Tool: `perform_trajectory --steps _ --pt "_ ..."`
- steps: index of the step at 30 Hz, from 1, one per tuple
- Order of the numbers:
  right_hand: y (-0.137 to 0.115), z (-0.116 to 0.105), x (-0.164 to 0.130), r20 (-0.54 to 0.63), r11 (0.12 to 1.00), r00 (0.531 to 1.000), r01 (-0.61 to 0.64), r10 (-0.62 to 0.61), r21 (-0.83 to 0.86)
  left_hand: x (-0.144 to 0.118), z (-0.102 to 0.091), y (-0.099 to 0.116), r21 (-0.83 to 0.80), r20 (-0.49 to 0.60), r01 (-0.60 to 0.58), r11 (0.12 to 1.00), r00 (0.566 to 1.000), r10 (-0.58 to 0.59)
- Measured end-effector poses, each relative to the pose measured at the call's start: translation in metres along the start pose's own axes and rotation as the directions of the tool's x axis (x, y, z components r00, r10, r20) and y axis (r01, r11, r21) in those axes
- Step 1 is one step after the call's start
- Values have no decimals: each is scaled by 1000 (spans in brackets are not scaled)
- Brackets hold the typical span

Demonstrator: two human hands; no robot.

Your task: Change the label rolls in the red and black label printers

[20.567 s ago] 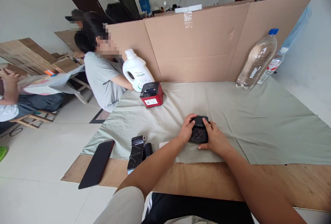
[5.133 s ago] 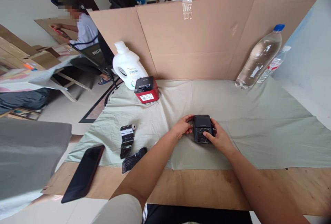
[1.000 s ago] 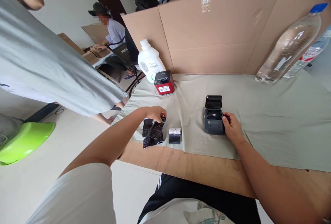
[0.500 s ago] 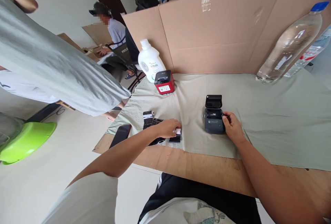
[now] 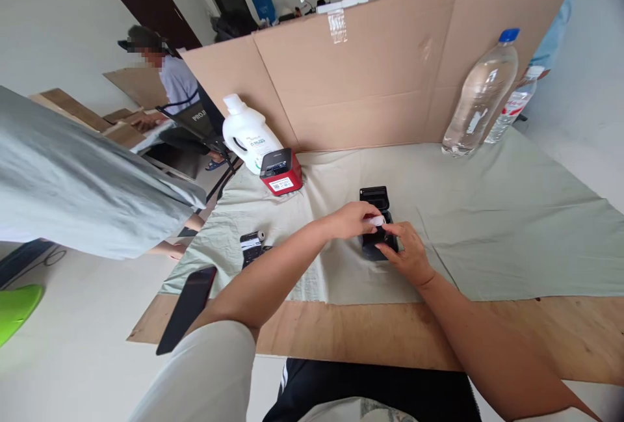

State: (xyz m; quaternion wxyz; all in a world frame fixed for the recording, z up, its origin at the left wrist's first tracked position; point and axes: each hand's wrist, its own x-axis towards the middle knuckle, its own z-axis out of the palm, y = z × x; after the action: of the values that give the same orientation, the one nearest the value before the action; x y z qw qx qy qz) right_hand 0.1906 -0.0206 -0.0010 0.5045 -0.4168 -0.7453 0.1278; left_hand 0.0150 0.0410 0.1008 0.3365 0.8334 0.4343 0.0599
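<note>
A small white paper roll (image 5: 375, 221) is pinched in my left hand (image 5: 348, 220), just over the open compartment of a dark portable label printer (image 5: 374, 250). The printer's black lid (image 5: 374, 197) stands raised at the back. My right hand (image 5: 408, 251) is at the printer's right side, thumb and index finger apart. Its index fingertip is close to the roll's right end, and its thumb lies over the printer's front. Whether the roll touches the compartment is hidden by the fingers. More black-patterned label rolls (image 5: 252, 246) lie on the cloth, partly behind my left forearm.
A black phone (image 5: 188, 308) lies at the table's front left edge. Behind stand a red-and-black box-shaped device (image 5: 281, 173), a white detergent bottle (image 5: 249, 136), a large clear bottle (image 5: 480, 100) and a smaller bottle (image 5: 514, 106). A cardboard sheet (image 5: 361, 90) walls the back. A person (image 5: 88, 181) stands at left.
My left hand has carried the paper roll from the label rolls to the printer. My right hand has shifted from the printer's side onto its front and top. The view has turned rightward.
</note>
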Motion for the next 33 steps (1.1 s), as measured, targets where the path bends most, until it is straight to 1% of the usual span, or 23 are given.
perform_trajectory --steps 1,3,6,9,11,18,20,21,22,23,25,26,27,28,31,32,33 --pt "1 -1 0 4 1000 1000 -10 10 9 9 3 1 97 -27 4 995 1000 -2" --pt "3 -3 2 19 999 999 -32 32 17 23 8 1 239 -37 33 970 999 -25" --pt "4 -3 4 39 999 998 -52 51 15 34 16 -3 342 -50 103 934 995 -92" --pt "4 -2 4 42 999 998 -51 50 10 37 24 -6 386 -98 164 908 986 -137" --pt "4 -1 3 36 999 999 -39 39 -5 38 29 -9 407 -116 168 898 984 -132" --pt "3 -3 4 63 980 998 15 -2 -197 37 41 -20 438 -156 85 895 988 -17" --pt "3 -4 4 70 973 997 43 -28 -226 34 43 -23 396 -206 61 916 978 24" --pt "3 -4 4 75 970 996 57 -41 -237 33 43 -25 364 -262 55 930 964 46" --pt "3 -4 3 83 966 995 68 -49 -248 31 42 -27 328 -345 58 943 937 62" --pt "3 -4 3 92 964 994 75 -53 -257 30 42 -29 293 -448 72 953 891 70" --pt "4 -4 3 105 960 993 79 -52 -270 28 41 -34 229 -639 114 967 767 61" --pt "5 -4 3 107 959 993 77 -50 -273 28 40 -36 204 -694 127 971 718 52" --pt "5 -4 3 105 960 993 75 -48 -269 28 39 -39 186 -716 126 975 696 47" --pt "5 -5 3 102 963 994 70 -45 -260 29 39 -42 173 -710 109 979 703 47" --pt "6 -6 5 106 975 994 61 -39 -212 30 39 -48 138 -611 0 990 787 86" --pt "6 -7 6 113 978 993 65 -43 -196 30 41 -48 123 -591 -31 992 801 98" --pt "5 -7 6 118 980 992 72 -50 -187 28 42 -48 109 -585 -52 993 804 107"
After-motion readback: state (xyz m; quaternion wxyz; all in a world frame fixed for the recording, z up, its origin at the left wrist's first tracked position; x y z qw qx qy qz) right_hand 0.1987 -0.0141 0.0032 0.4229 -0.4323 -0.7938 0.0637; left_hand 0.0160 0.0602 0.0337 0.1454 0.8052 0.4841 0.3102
